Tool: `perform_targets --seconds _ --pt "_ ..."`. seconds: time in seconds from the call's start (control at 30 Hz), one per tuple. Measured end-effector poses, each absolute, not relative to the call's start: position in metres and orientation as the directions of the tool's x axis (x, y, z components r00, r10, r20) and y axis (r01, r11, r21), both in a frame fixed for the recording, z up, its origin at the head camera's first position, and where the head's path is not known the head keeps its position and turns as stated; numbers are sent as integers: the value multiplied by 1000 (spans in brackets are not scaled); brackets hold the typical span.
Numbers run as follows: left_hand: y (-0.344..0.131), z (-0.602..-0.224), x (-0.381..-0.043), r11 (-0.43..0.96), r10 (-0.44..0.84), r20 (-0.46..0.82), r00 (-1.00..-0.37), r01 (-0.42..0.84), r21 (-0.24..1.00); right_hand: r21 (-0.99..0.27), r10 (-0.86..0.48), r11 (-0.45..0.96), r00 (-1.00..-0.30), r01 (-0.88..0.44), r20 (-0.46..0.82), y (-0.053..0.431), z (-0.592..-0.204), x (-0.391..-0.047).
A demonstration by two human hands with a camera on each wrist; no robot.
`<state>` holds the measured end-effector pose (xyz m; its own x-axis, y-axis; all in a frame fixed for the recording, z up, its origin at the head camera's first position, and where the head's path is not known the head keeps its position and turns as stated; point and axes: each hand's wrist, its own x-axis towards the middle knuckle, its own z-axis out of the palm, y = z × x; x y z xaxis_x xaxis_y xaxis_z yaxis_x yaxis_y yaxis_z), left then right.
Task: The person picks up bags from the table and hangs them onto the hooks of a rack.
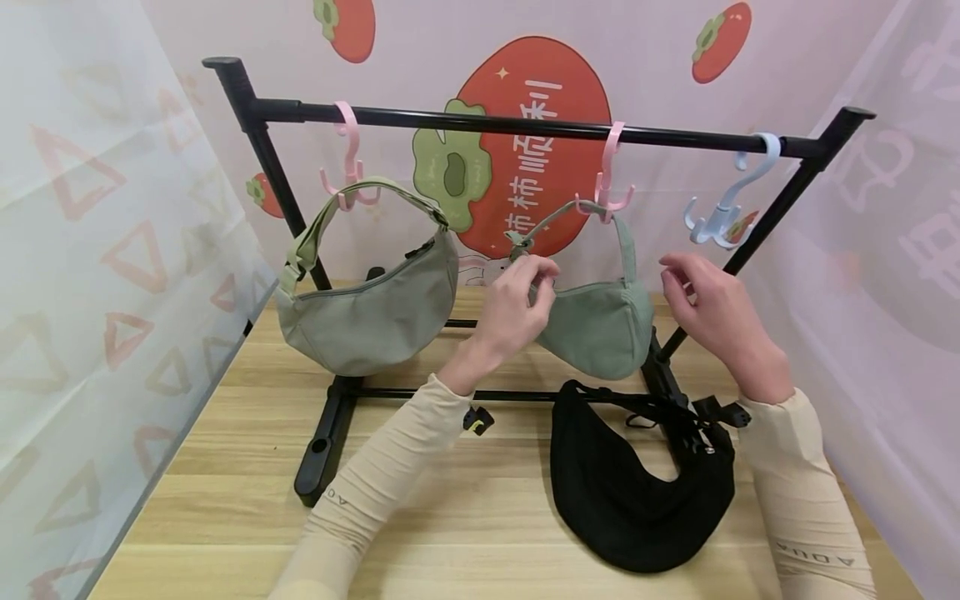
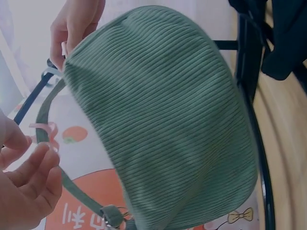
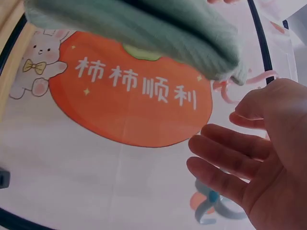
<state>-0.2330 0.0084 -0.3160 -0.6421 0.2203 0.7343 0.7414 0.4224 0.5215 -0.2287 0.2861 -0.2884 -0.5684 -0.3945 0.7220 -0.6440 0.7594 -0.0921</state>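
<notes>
Have the green corduroy shoulder bag hanging from a pink hook, running lengthwise roughly along the black bar, with zip upward and contents hidden. See left hand before its left end, right hand beyond its right, both loosely bent and empty.

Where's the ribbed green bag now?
Head view, right of centre: ribbed green bag hangs from right pink hook, between left hand and right hand, above black bag.

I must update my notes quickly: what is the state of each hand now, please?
Left hand: open, fingers loosely bent, holding nothing.
Right hand: open, fingers relaxed, holding nothing.
</notes>
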Motion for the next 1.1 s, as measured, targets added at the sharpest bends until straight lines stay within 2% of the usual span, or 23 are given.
perform_targets --seconds 0.13,0.27,0.47,0.6,0.77,1.1 --pt "11 -324 -231 404 254 706 -661 736 543 -81 -416 763 -583 -641 698 292 -292 -227" --pt "14 -333 -229 402 285 661 -694 713 575 -99 -438 780 -652 -618 619 297 -295 -225" --pt "18 -347 -227 425 331 572 -751 660 620 -148 -459 837 -823 -527 335 308 -298 -220" --pt "23 -356 -227 470 372 516 -772 636 612 -195 -451 865 -887 -462 103 316 -303 -219" --pt "30 -367 -228 524 445 451 -774 633 570 -242 -430 883 -900 -403 -69 326 -317 -220" --pt "43 -382 -227 599 499 333 -800 596 535 -267 -408 898 -889 -349 -208 337 -335 -221"
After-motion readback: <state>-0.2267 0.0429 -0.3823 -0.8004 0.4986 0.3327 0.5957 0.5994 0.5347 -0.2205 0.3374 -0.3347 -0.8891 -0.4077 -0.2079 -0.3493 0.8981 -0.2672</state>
